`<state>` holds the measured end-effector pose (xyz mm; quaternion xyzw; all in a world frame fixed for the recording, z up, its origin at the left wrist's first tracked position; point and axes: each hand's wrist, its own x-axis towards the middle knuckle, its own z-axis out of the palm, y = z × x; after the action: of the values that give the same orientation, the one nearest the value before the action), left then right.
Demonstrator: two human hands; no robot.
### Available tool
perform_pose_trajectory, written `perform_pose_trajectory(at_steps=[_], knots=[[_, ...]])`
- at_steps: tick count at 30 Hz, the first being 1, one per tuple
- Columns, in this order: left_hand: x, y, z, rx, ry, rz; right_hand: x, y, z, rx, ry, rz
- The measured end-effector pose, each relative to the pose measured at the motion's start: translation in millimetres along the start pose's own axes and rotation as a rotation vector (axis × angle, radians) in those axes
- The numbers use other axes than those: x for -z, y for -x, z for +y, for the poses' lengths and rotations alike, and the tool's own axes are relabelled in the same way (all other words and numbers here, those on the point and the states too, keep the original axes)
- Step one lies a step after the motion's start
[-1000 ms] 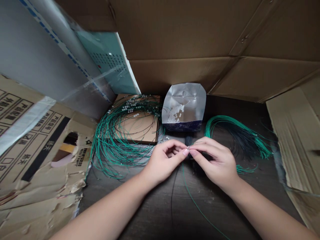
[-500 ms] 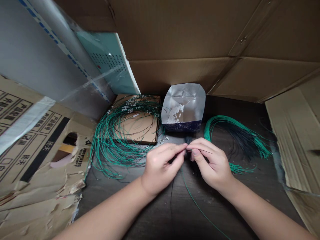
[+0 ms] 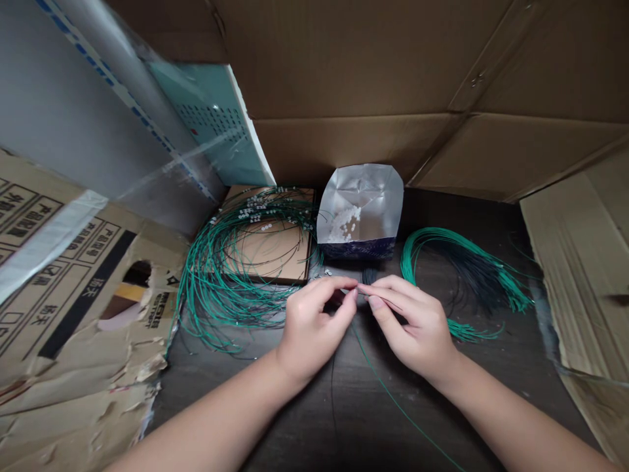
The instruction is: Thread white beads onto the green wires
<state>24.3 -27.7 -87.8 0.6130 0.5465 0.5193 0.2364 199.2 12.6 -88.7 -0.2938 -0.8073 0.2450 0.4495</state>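
My left hand and my right hand meet at mid-table, thumb and fingertips pinched together. A thin green wire runs from below the left fingertips toward the bottom right. A thin black wire hangs below my left hand. The fingertips of both hands pinch thin wire; its ends and anything small on it are hidden. Just behind the fingers stands a dark bundle of wire ends. An open silver-lined pouch with small white pieces lies beyond.
Left, a loose heap of green and black wires with small white pieces on their ends lies over a flat cardboard box. Right lies a bundle of green wires. Cardboard walls surround the dark table; a teal booklet leans back left.
Both hands have shifted slightly left, fingertips still together. The dark wire that crossed my right fingers is now mostly out of sight. The wires trailing below have swayed a little.
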Motion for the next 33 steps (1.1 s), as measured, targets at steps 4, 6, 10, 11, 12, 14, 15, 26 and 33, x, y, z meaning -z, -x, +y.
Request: perform_pose_trajectory(at_steps=[4, 6, 10, 11, 12, 14, 15, 26, 33], knots=[[-3.5, -4, -1, 0.220, 0.177, -0.023, -1, 2, -1, 0.036, 0.024, -0.008], [-4.7, -6, -3, 0.294, 0.258, -0.026, -1, 1, -1, 0.018, 0.019, 0.014], [-5.4, -8, -5, 0.473, 0.510, -0.101, 0, -1, 0, -0.050, -0.028, 0.048], [-5.3, -8, -6, 0.502, 0.561, -0.131, 0, -2, 0, -0.057, -0.052, 0.035], [-5.1, -9, -6, 0.519, 0.597, -0.160, 0, -2, 1, -0.063, -0.079, 0.014], [-4.8, -10, -6, 0.533, 0.639, -0.191, 0, 0, 3, -0.078, -0.134, -0.036], [-4.6, -10, -6, 0.538, 0.654, -0.198, 0, 1, 4, -0.086, -0.159, -0.057], [-4.2, -11, -10, 0.609, 0.696, -0.216, 3, 2, 6, 0.032, 0.054, -0.157], [-3.8, -11, -11, 0.587, 0.694, -0.233, 3, 3, 8, 0.122, 0.236, -0.211]])
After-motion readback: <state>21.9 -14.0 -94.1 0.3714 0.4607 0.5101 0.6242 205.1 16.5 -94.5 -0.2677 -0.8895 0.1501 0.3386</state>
